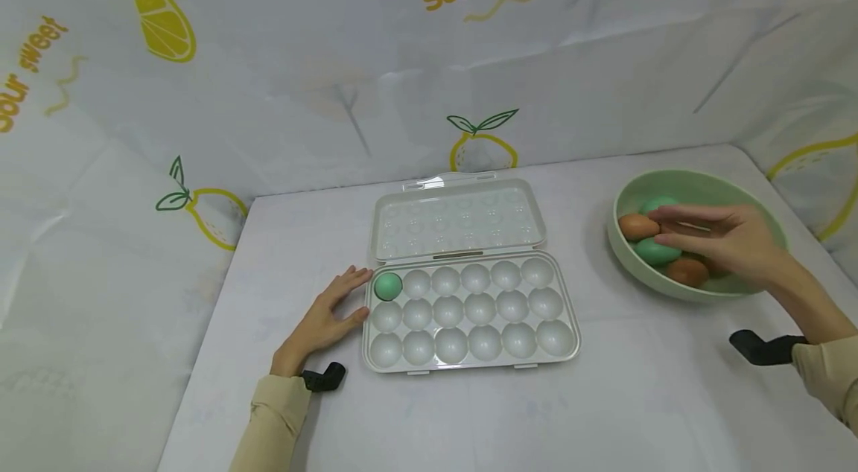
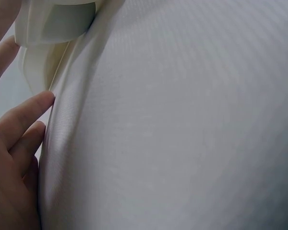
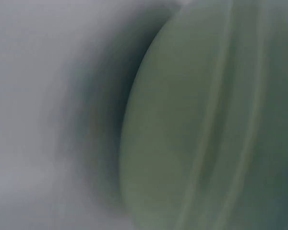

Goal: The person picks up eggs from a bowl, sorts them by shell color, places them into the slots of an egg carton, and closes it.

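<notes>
A white egg box [image 1: 469,312] lies with its lid back in the head view. One green egg [image 1: 388,286] sits in its far left hollow. My left hand [image 1: 326,314] rests beside the box's left edge, fingers and thumb extended and touching or nearly touching its side; the left wrist view shows its fingers [image 2: 24,117] near the table. At the right, my right hand [image 1: 731,241] reaches over a light green bowl [image 1: 637,271], thumb and fingers parted. Its fingertips are by a brown egg [image 1: 638,227] and a green egg [image 1: 657,252]. The palm hides part of the bowl's contents.
The transparent lid [image 1: 459,220] lies hinged back behind the box. Another brown egg [image 1: 687,272] and a green egg [image 1: 660,204] are in the bowl. White cloth covers the table [image 1: 482,420], and a lemon-printed sheet [image 1: 302,70] hangs behind it.
</notes>
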A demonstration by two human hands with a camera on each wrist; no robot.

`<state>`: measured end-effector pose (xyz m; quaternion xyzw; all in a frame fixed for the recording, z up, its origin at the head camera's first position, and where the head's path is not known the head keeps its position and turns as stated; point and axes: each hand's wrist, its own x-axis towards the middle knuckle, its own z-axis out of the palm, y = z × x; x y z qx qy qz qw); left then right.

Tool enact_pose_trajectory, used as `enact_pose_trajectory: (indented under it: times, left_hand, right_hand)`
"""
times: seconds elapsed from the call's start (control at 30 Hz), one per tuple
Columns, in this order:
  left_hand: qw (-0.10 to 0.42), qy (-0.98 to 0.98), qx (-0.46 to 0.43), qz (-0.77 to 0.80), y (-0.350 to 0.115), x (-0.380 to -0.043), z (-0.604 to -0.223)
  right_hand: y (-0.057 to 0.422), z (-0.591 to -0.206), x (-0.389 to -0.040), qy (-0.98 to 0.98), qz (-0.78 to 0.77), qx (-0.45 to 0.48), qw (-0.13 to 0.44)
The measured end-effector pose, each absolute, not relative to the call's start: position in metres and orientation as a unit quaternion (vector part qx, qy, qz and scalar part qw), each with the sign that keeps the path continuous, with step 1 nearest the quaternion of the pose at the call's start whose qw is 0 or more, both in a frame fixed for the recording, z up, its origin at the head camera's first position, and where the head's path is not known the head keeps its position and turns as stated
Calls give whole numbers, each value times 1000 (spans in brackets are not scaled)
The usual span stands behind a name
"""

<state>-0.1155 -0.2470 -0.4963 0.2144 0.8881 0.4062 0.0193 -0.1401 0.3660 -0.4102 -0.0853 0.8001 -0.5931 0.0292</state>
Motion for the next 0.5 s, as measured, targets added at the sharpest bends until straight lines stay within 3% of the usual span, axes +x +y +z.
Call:
enact_pose_trajectory:
  times: [0.5]
  left_hand:
    - [18, 891, 211, 401, -246, -115, -498]
  right_hand:
    - [391, -429, -147, 898, -422, -109, 63]
